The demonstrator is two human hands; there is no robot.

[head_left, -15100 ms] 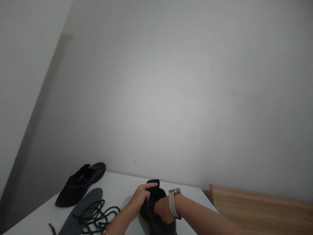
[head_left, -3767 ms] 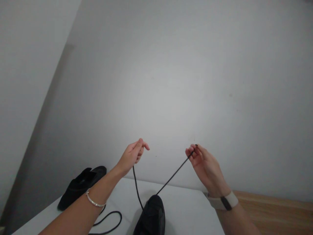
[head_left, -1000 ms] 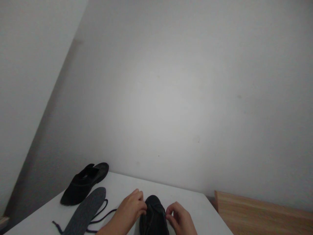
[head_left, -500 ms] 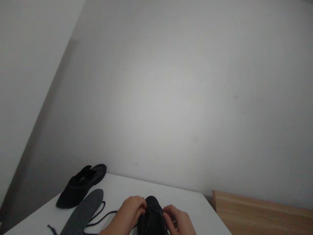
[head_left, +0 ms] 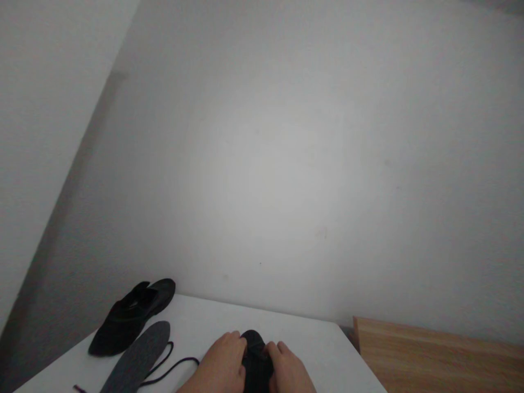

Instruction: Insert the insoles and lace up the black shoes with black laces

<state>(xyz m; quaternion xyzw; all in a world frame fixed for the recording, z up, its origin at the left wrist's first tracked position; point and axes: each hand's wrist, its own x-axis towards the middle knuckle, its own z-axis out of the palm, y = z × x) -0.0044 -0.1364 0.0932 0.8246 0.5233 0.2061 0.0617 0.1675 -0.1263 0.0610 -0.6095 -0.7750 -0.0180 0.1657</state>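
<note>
Now drawn closer together than a moment ago, left hand (head_left: 223, 363) and right hand (head_left: 290, 370), both curled, touch the shoe (head_left: 257, 368) between them on the table (head_left: 313, 341); what they pinch cannot be told. Handling seems concentrated at its sides.

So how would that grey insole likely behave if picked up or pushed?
The grey insole looks thin, so it is probably light and somewhat bendy. Its matte, fabric-like top suggests little slipperiness. Lying flat on the white table, it seems unlikely to roll or tip.
</note>
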